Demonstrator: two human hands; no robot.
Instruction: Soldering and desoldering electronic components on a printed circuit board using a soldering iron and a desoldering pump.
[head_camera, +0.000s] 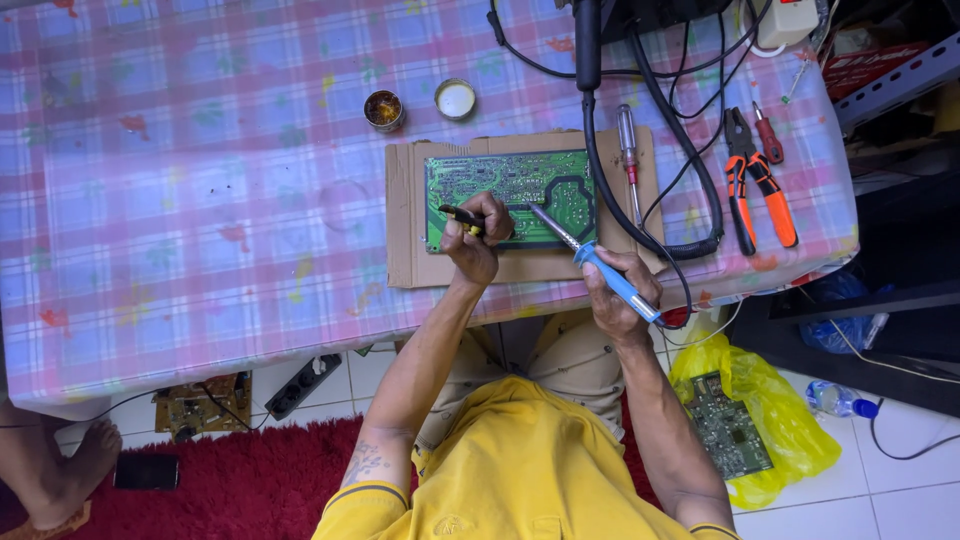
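Green circuit board (510, 190) lies flat on a cardboard sheet (405, 220), on the table with the plaid cloth (200, 200). Left hand (478, 235) rests on the board's lower edge, fingers closed round a black-and-yellow tool (462, 218). Right hand (618, 290) grips a blue-handled soldering iron (600, 268), tip on the board. Orange pliers (755, 185) and a screwdriver (628, 150) lie to the right; two small tins (384, 110) above.
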